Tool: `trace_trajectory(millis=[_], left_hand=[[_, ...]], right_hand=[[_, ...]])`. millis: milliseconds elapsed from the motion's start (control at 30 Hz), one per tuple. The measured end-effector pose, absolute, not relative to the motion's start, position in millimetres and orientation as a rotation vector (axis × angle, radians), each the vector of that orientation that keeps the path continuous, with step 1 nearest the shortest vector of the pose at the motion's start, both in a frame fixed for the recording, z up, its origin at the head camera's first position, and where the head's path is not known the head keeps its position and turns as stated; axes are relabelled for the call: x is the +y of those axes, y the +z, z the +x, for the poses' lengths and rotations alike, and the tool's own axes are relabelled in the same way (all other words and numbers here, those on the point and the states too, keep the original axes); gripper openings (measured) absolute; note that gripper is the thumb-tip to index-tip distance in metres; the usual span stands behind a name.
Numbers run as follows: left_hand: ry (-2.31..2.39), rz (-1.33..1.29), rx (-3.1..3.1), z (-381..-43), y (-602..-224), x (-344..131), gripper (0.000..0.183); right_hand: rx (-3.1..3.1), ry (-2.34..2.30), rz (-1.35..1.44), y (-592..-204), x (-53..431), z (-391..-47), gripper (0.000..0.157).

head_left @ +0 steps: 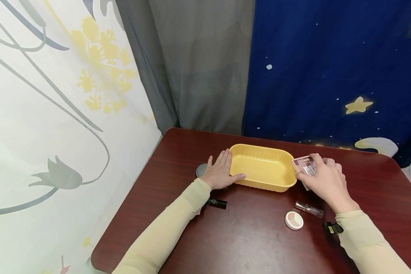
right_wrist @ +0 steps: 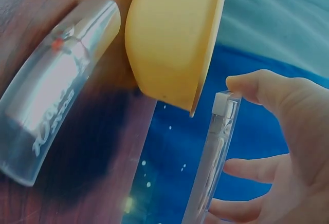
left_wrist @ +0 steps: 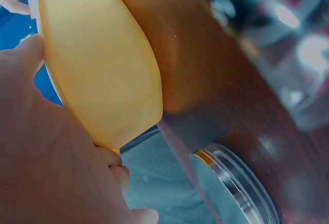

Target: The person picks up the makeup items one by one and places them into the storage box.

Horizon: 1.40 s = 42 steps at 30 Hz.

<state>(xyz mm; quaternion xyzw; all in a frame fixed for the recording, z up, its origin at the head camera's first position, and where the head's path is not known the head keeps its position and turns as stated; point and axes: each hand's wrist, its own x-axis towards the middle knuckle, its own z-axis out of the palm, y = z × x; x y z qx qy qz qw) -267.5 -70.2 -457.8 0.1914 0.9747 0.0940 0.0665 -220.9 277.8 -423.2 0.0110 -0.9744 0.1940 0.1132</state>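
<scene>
A yellow plastic basin (head_left: 260, 184) stands on the table. My left hand (head_left: 220, 171) rests on its left end, fingers straight and thumb over the front rim. Just off the basin's right end, my right hand (head_left: 325, 179) holds an eyeshadow palette (head_left: 303, 166) tilted, its grid of pink and brown pans showing. From the side, the right wrist view shows the palette's clear edge (right_wrist: 213, 147) between thumb and fingers. A round grey-topped compact (head_left: 201, 170) lies beside my left hand, partly hidden by it; its silver rim (left_wrist: 226, 178) shows in the left wrist view.
A black tube (head_left: 218, 203) lies by my left sleeve. Nearer my right arm are a clear lip gloss tube (head_left: 309, 209) and a round white three-colour compact (head_left: 293, 220). Curtains hang behind the far edge of the dark red table (head_left: 246, 243).
</scene>
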Motion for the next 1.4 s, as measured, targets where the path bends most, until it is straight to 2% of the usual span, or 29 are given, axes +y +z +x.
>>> trace_trajectory(millis=[133,767,1100,1400], left_hand=[[0.285,0.581,2.943,-268,-458,-71,0.111],[0.258,0.577,2.921,-271,-462,-69,0.112],[0.265,0.597,2.937,-268,-456,-70,0.110],[0.246,0.570,2.923,-268,-456,-70,0.110]], right_hand=[[-2.840,0.558,0.098,-423,271,-225,0.075],[-2.810,0.505,0.358,-430,254,-245,0.075],[-2.842,0.462,0.443,-428,239,-257,0.082],[-2.867,0.455,0.531,-433,228,-265,0.082]])
